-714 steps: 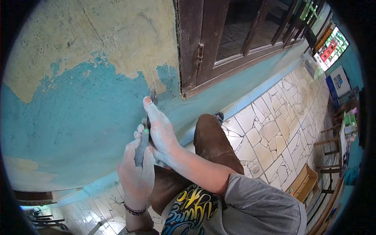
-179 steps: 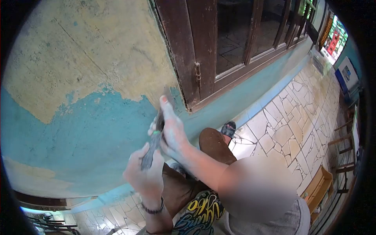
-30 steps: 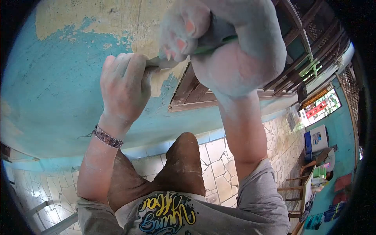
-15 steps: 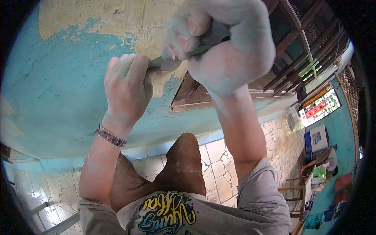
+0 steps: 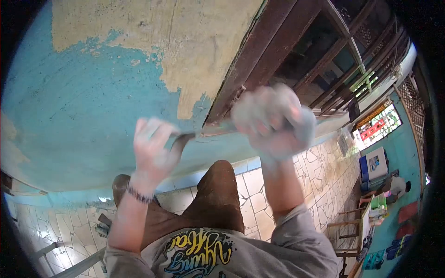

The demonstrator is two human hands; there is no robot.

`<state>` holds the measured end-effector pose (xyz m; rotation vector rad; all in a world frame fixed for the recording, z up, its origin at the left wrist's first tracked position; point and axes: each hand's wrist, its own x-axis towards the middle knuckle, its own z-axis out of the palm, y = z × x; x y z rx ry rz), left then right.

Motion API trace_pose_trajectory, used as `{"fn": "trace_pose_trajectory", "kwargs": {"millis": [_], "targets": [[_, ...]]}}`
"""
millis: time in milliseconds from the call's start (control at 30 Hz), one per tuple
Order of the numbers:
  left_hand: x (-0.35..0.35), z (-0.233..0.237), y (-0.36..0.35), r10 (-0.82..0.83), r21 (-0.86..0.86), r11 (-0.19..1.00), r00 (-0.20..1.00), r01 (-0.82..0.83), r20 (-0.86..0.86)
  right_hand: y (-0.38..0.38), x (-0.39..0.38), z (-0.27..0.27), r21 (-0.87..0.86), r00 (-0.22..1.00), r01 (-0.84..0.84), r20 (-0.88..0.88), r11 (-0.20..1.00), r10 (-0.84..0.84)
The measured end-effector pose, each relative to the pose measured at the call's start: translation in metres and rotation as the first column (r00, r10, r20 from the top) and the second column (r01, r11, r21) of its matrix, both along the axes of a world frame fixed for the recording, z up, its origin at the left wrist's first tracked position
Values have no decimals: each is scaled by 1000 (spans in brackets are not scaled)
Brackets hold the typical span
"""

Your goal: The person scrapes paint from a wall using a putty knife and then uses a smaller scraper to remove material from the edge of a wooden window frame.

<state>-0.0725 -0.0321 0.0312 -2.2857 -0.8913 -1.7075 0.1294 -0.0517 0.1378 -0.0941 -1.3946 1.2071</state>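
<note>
The narrow grey metal scraper (image 5: 204, 133) lies crosswise against the teal-painted wall (image 5: 83, 116), just below the lower corner of the brown wooden window frame (image 5: 250, 69). The right hand (image 5: 273, 123) is fisted tight around its handle. The blurred left hand (image 5: 155, 148) pinches the blade's end, thumb beneath. Bare yellowish plaster (image 5: 194, 41) spreads above.

- Up to your right runs a dark brown wooden window frame (image 5: 259, 60), with slanted bars behind its panes.
- Under you, a pale floor (image 5: 259, 194) of irregular stone pieces stretches off to your right.
- At its far right edge stand wooden chairs (image 5: 347, 229).
- Beyond them you have a white and blue box (image 5: 374, 163), with a person in a light top (image 5: 397, 185) low down just beside it.
</note>
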Motion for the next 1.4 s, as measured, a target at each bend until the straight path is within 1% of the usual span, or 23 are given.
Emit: {"fn": "trace_pose_trajectory", "kwargs": {"millis": [33, 67, 100, 167, 233, 267, 333, 367, 433, 467, 500, 600, 667, 700, 733, 800, 833, 933, 967, 1067, 1167, 1267, 1400], "targets": [[-3, -29, -12, -66, -280, 954, 986, 108, 155, -10, 11, -14, -9, 994, 17, -106, 1000, -17], [-4, -58, -23, -83, -519, 819, 945, 246, 316, -20, 18, -29, -23, 976, 32, -213, 999, -36], [2, -67, -37, -106, -580, 707, 871, 405, 479, -30, 17, -44, -109, 937, 69, -335, 992, -102], [27, -75, -62, -57, -573, 425, 652, 701, 756, -41, 16, -74, -239, 859, 86, -474, 967, -194], [44, -79, -72, 11, -375, 320, 393, 870, 920, -45, 16, -101, -312, 819, 66, -525, 948, -229], [49, -82, -76, 60, -255, 277, 248, 926, 967, -48, 15, -106, -408, 805, 103, -501, 907, -318], [34, -96, -76, 89, -327, 196, 315, 925, 945, -53, 13, -113, -583, 768, 167, -428, 795, -475], [25, -97, -76, 106, -376, 167, 363, 911, 926, -56, 18, -119, -557, 843, 120, -380, 822, -380], [9, -97, -72, 107, -429, 175, 416, 886, 903, -64, 35, -138, -619, 943, 280, 36, 734, -330], [0, -95, -70, 117, -463, 159, 449, 872, 886, -70, 45, -142, -619, 929, 371, 246, 692, -277], [-10, -91, -69, 127, -497, 140, 482, 856, 867, -77, 57, -135, -661, 951, 212, 309, 720, 4], [-26, -79, -64, 88, -599, 100, 592, 795, 801, -90, 57, -145, -670, 698, 261, 628, 695, 344], [-17, -65, -57, 97, -649, 39, 643, 760, 759, -97, 36, -159, -768, 670, 288, 589, 572, 453], [-10, -64, -53, 88, -603, 100, 597, 791, 797, -100, 27, -173, -829, 761, 193, 464, 525, 454], [-8, -63, -49, 131, -583, 159, 568, 797, 813, -101, 18, -182, -835, 837, 90, 359, 543, 413], [-5, -59, -42, 207, -542, 277, 502, 794, 840, -98, 4, -193, -743, 893, 110, 365, 660, 263], [-8, -66, -38, 204, -474, 296, 430, 829, 879, -94, -1, -192, -733, 905, 106, 351, 672, 241], [14, -66, -33, 241, -397, 511, 317, 762, 917, -73, -11, -186, -719, 941, 64, 274, 693, 197], [23, -65, -31, 170, -432, 536, 409, 726, 897, -65, -15, -187, -722, 952, 24, 227, 691, 204], [46, -40, -23, 137, -375, 323, 349, 869, 927, -44, -34, -181, -748, 976, 35, 167, 663, 138], [49, -42, -3, 90, -427, 242, 419, 871, 904, -27, -48, -188, -760, 990, 46, 124, 649, 74], [45, -45, -2, 162, -570, 216, 547, 793, 821, -23, -51, -192, -701, 976, 116, 211, 704, 49], [48, -43, 2, 167, -592, 300, 569, 748, 805, -19, -58, -200, -632, 956, 221, 291, 743, -37]]}}
